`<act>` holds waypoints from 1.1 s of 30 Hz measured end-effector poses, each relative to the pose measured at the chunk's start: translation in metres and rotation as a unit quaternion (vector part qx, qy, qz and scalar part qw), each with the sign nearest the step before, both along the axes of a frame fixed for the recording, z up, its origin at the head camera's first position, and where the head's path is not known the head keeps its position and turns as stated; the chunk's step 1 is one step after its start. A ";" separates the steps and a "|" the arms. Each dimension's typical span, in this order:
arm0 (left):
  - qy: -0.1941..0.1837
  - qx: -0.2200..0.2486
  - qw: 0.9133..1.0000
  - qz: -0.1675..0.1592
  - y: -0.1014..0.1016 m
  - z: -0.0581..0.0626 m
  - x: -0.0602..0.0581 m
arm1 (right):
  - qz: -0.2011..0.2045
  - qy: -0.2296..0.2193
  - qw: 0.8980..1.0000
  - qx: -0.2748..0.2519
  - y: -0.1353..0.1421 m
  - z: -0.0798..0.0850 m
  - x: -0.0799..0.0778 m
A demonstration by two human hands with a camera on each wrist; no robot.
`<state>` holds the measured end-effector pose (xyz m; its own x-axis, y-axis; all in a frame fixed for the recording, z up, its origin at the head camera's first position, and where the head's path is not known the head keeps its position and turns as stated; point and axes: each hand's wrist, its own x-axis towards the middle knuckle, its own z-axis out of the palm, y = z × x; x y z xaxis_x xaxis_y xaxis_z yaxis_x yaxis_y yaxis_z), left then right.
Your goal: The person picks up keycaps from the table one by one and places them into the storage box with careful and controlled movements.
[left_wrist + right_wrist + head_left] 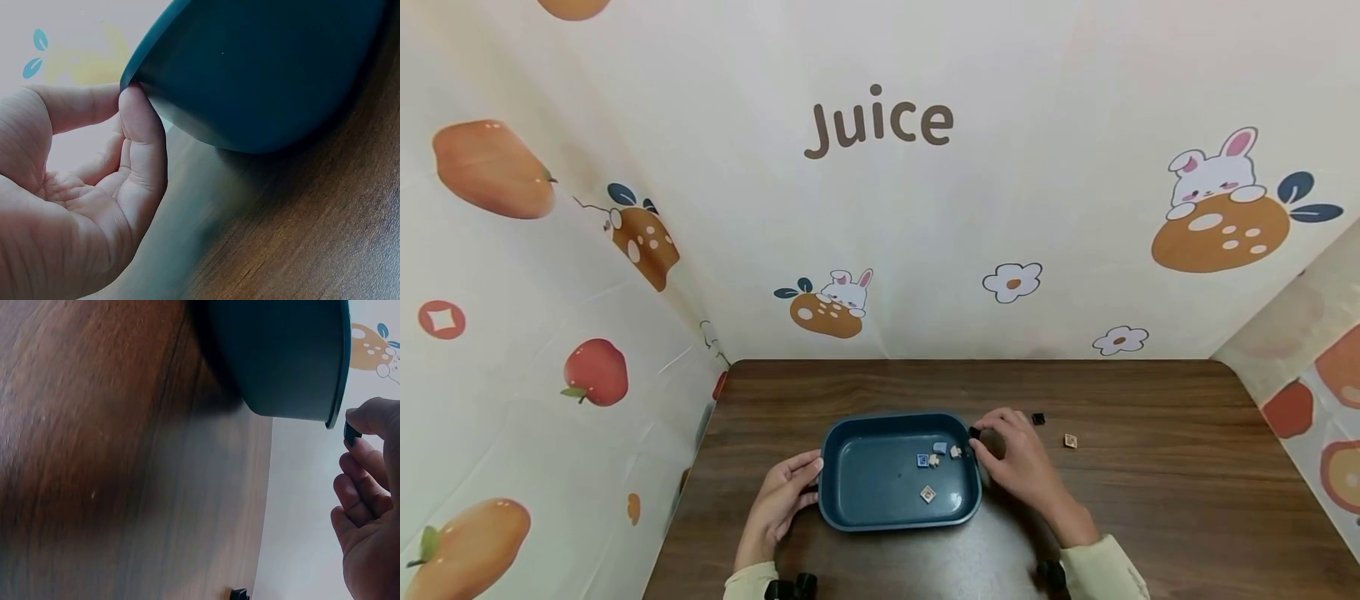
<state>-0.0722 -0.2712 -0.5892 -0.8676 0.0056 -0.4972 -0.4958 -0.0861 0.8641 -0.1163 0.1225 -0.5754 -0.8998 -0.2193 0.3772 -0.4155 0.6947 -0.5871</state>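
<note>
A dark teal rectangular tray (865, 487) stands on the table with several small pieces inside. Among them are a blue square tile (922, 460), a lighter blue piece (940, 448) and a beige tile (928, 494). At its left end my left hand (781, 500) pinches the rim between thumb and fingers, as the left wrist view shows up close. My right hand (1017, 458) holds a small black piece (352, 434) between thumb and index finger, just outside the tray's right rim. The other right fingers are loosely bent.
On the wooden table (1165, 492), right of the tray, lie a black square piece (1038, 418) and a beige tile (1071, 441). A printed cloth (925, 208) with fruit and rabbits stands behind the table's back edge and along both sides.
</note>
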 end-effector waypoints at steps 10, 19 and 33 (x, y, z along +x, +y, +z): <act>-0.003 0.005 1.000 -0.005 -0.003 0.001 0.000 | 0.027 0.003 1.000 0.000 -0.010 -0.002 -0.003; -0.006 0.008 1.000 -0.002 -0.003 0.002 -0.001 | 0.034 -0.008 0.999 -0.004 -0.017 -0.001 -0.003; -0.001 0.007 1.000 -0.001 0.000 0.001 -0.001 | 0.076 0.003 0.997 -0.005 -0.029 -0.003 0.002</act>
